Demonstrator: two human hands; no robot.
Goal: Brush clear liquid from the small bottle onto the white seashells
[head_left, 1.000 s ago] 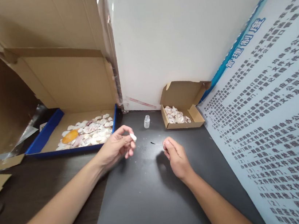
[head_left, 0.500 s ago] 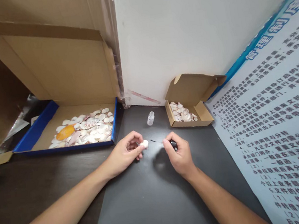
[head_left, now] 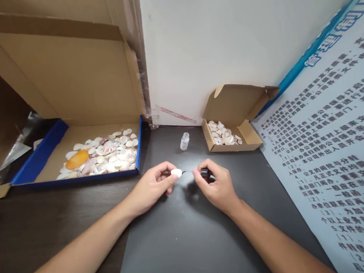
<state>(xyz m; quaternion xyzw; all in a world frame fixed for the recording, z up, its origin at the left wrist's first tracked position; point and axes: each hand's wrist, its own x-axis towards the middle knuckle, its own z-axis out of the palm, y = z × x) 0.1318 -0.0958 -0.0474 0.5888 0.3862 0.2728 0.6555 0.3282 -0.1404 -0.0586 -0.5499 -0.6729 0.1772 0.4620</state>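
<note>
A small white seashell [head_left: 176, 173] is pinched between the thumb and fingers of my left hand [head_left: 156, 184], held above the dark table. My right hand [head_left: 215, 185] grips a black-capped brush [head_left: 205, 173], the kind fixed inside a bottle cap. Its thin stem points left and the dark tip is at the shell's right edge; whether it touches cannot be made out. Just beyond both hands stands a small clear glass bottle [head_left: 184, 141] without a cap, its label facing me.
At the left, a blue-edged cardboard box [head_left: 47, 159] holds many shells and an orange oval piece [head_left: 77, 159]. A smaller cardboard box [head_left: 233, 147] with shells stands at the right back. A printed sheet [head_left: 343, 142] slopes along the right side; a white panel [head_left: 216, 38] rises behind.
The brush tip has moved left to the shell, closing the gap between them. In my left hand the shell has turned slightly and shows a flatter, smoother face.
</note>
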